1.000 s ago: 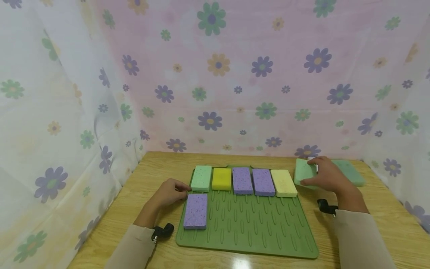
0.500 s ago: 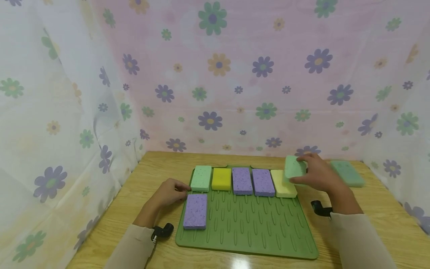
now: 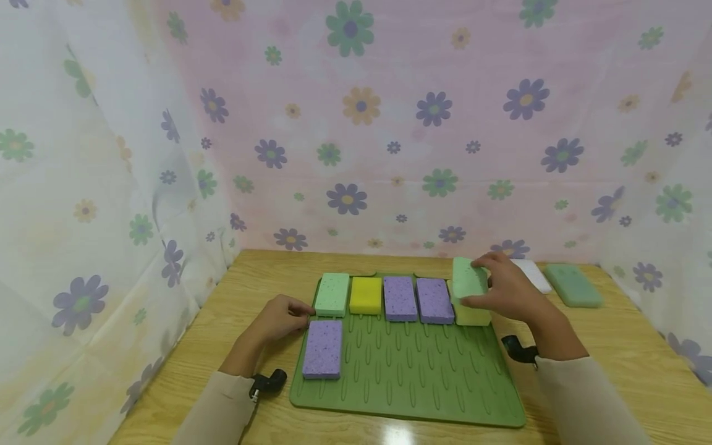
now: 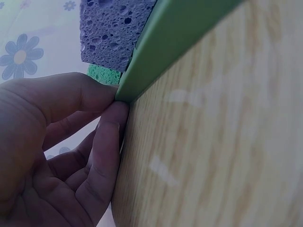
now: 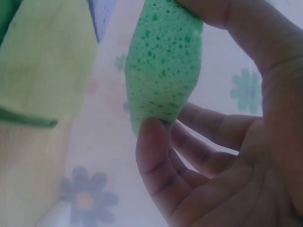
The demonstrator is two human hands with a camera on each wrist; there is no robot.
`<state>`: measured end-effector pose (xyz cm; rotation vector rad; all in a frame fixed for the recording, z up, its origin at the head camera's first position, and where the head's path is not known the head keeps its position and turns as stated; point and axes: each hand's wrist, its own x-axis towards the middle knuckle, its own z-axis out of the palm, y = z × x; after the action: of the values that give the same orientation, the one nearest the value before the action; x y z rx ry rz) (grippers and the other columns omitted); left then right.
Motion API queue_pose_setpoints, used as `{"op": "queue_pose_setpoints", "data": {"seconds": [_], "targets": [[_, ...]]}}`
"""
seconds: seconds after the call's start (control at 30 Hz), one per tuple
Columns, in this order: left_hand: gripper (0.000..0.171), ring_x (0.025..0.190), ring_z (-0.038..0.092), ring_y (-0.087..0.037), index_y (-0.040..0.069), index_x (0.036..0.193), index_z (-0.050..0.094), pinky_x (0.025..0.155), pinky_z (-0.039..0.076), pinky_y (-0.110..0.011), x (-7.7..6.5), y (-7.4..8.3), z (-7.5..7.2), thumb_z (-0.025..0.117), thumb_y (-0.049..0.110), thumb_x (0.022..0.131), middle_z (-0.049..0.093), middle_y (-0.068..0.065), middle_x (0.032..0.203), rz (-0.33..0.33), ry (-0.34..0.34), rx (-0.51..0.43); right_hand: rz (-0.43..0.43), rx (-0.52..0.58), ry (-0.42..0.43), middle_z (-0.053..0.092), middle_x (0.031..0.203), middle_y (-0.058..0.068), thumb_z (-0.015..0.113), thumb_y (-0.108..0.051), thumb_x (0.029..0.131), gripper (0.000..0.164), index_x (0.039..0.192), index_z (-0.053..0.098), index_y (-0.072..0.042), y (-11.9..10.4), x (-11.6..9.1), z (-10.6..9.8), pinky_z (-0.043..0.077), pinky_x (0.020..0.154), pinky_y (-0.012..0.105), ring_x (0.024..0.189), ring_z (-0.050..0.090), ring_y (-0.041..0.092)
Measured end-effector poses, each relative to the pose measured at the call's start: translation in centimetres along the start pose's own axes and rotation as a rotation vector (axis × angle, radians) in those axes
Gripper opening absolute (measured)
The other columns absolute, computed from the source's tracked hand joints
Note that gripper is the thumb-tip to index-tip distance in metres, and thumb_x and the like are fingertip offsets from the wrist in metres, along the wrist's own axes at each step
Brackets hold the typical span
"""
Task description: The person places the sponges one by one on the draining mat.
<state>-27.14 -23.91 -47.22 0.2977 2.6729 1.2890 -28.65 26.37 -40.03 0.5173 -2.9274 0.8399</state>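
Observation:
My right hand point(image 3: 508, 290) pinches a light green sponge point(image 3: 467, 278) by its edges, thumb on one side and fingertip on the other. That sponge hangs over the pale yellow sponge point(image 3: 473, 316) and partly hides it. At the far left, my left hand point(image 3: 282, 316) pinches the edge of a green ribbed mat point(image 4: 156, 52) between thumb and finger. A purple sponge point(image 3: 322, 349) lies near those fingertips on the mat. Along the mat's back edge runs a row: a mint green sponge point(image 3: 332, 295), a yellow sponge point(image 3: 366, 295) and two purple sponges point(image 3: 400, 298).
Right of the mat, a white sponge point(image 3: 533, 275) and a darker green sponge point(image 3: 574, 285) lie on the wooden table point(image 3: 623, 358). A flowered cloth point(image 3: 378, 136) stands behind the table and along its sides.
My right hand has carried the light green sponge leftward from beside the mat to over the pale yellow one, uncovering the white sponge. The left hand stays in place.

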Motion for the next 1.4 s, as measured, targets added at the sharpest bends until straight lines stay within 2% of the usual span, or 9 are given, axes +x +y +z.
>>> {"op": "queue_pose_setpoints", "data": {"seconds": [0.23, 0.53, 0.73, 1.1, 1.37, 1.4], "targets": [[0.022, 0.078, 0.069, -0.014, 0.010, 0.111, 0.081, 0.069, 0.060, -0.031, -0.1, 0.2, 0.0, 0.068, 0.008, 0.093, 0.076, -0.004, 0.098, -0.002, 0.005, 0.008, -0.076, -0.017, 0.000, 0.043, 0.147, 0.025, 0.089, -0.051, 0.077, 0.093, 0.144, 0.053, 0.002, -2.0, 0.2, 1.7, 0.055, 0.075, 0.043, 0.102, 0.060, 0.033], [0.022, 0.077, 0.068, -0.014, 0.010, 0.110, 0.081, 0.068, 0.059, -0.031, -0.1, 0.3, 0.1, 0.069, 0.008, 0.092, 0.076, -0.003, 0.096, 0.001, 0.014, 0.023, -0.114, -0.005, -0.005, 0.043, 0.149, 0.020, 0.090, -0.050, 0.077, 0.093, 0.145, 0.053, 0.000, -4.1, 0.1, 3.4, 0.055, 0.083, 0.045, 0.114, 0.058, 0.034], [0.024, 0.077, 0.068, -0.013, 0.011, 0.111, 0.081, 0.068, 0.059, -0.030, -0.1, 0.3, 0.1, 0.068, 0.008, 0.092, 0.076, -0.002, 0.095, -0.004, 0.013, 0.034, -0.144, 0.030, -0.014, 0.043, 0.148, 0.018, 0.090, -0.052, 0.077, 0.093, 0.145, 0.055, 0.000, -5.5, -0.1, 4.2, 0.054, 0.078, 0.037, 0.101, 0.060, 0.024], [0.022, 0.078, 0.068, -0.014, 0.010, 0.109, 0.081, 0.068, 0.059, -0.031, -0.1, 0.3, 0.1, 0.069, 0.009, 0.092, 0.076, -0.002, 0.096, 0.004, 0.015, 0.028, -0.183, 0.066, -0.043, 0.045, 0.147, 0.014, 0.090, -0.054, 0.075, 0.092, 0.145, 0.057, -0.004, -8.2, -0.7, 6.3, 0.057, 0.078, 0.032, 0.100, 0.062, 0.017], [0.022, 0.078, 0.067, -0.014, 0.010, 0.110, 0.081, 0.068, 0.059, -0.030, -0.1, 0.2, 0.1, 0.069, 0.008, 0.091, 0.076, -0.003, 0.096, -0.003, 0.017, 0.025, -0.200, 0.023, -0.039, 0.047, 0.149, 0.014, 0.089, -0.059, 0.074, 0.093, 0.145, 0.059, -0.006, -9.5, -1.2, 7.9, 0.055, 0.087, 0.040, 0.119, 0.059, 0.025], [0.022, 0.078, 0.067, -0.014, 0.010, 0.110, 0.081, 0.067, 0.059, -0.030, -0.1, 0.1, 0.0, 0.069, 0.008, 0.091, 0.076, -0.003, 0.096, -0.004, 0.019, 0.028, -0.202, 0.027, -0.044, 0.047, 0.149, 0.013, 0.089, -0.058, 0.074, 0.093, 0.145, 0.059, -0.007, -9.7, -1.2, 8.0, 0.055, 0.087, 0.040, 0.117, 0.060, 0.024]]}}
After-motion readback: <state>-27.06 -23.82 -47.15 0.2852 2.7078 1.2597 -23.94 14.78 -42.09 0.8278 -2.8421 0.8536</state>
